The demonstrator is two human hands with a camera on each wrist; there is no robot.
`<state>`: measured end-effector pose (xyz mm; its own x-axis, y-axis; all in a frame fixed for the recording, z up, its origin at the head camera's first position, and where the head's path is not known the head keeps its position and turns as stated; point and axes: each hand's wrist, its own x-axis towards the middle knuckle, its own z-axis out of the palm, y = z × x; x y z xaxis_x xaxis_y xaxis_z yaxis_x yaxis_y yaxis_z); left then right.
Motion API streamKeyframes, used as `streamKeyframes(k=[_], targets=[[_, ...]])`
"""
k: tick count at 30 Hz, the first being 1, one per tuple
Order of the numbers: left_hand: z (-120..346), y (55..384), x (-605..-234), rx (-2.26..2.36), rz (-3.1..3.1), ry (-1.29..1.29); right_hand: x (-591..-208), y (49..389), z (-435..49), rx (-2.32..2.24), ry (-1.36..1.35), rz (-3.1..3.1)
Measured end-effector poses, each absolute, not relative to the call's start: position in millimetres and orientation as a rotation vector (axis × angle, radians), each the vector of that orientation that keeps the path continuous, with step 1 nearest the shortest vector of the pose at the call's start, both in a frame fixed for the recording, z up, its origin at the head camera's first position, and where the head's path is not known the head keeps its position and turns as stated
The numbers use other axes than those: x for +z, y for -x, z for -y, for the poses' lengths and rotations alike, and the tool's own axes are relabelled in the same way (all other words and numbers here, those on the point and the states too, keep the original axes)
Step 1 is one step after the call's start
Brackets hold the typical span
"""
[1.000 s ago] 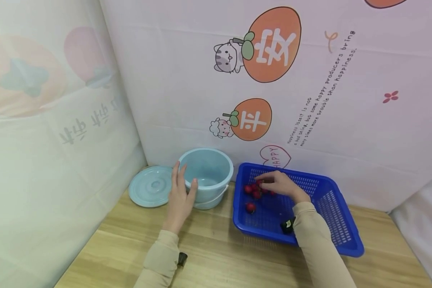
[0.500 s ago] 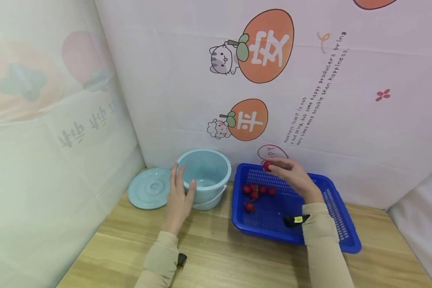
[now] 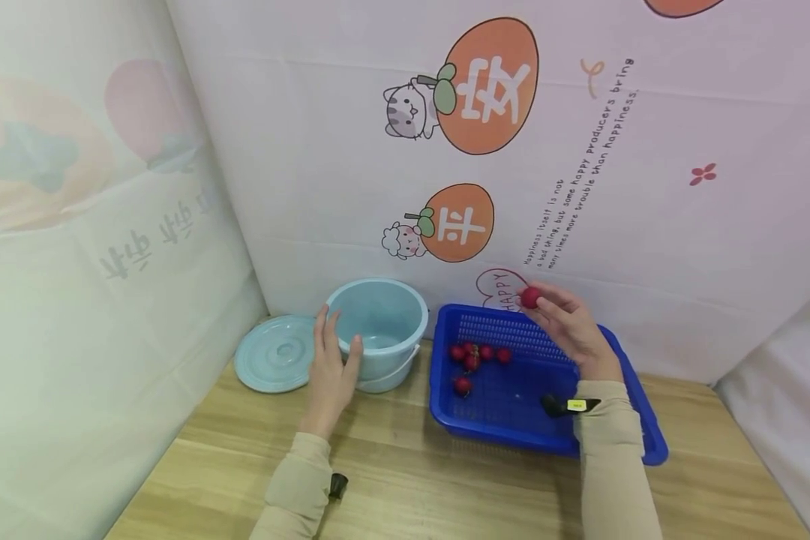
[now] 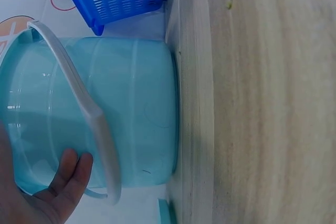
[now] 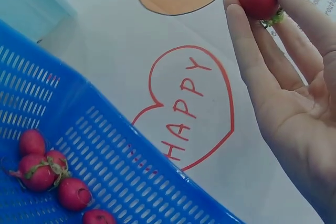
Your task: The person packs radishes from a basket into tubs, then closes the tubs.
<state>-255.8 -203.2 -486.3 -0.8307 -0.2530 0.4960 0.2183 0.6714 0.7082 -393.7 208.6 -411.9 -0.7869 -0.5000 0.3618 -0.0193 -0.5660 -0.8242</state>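
Observation:
A small red radish (image 3: 530,297) is pinched between the thumb and fingertips of my right hand (image 3: 579,334), raised above the back of the blue basket. The right wrist view shows its thin root and green stem stub. Several more radishes (image 3: 471,361) lie toward the basket's left end, one a little apart in front. My left hand (image 3: 333,379) is at the left side of the light blue bucket (image 3: 393,367), its fingers fairly straight and spread. In the left wrist view, fingertips (image 4: 84,169) lie against the bucket wall near its handle (image 4: 94,116).
The blue perforated basket (image 3: 506,433) stands right of the bucket on the wooden table (image 3: 412,480). A light blue lid (image 3: 273,360) lies left of the bucket. Printed cloth (image 3: 324,150) hangs close behind the containers and along the left side.
My right hand has picked one radish from the group, lifted it out of the basket and moved it up and right, turning the palm more into view. My left hand stays at the bucket.

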Motion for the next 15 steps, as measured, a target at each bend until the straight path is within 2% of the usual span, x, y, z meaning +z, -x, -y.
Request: streamKeyframes(k=[15], targets=[[203, 258, -487, -1.049, 2.304, -0.032, -414, 392, -186, -2.327, 0.846, -1.420]])
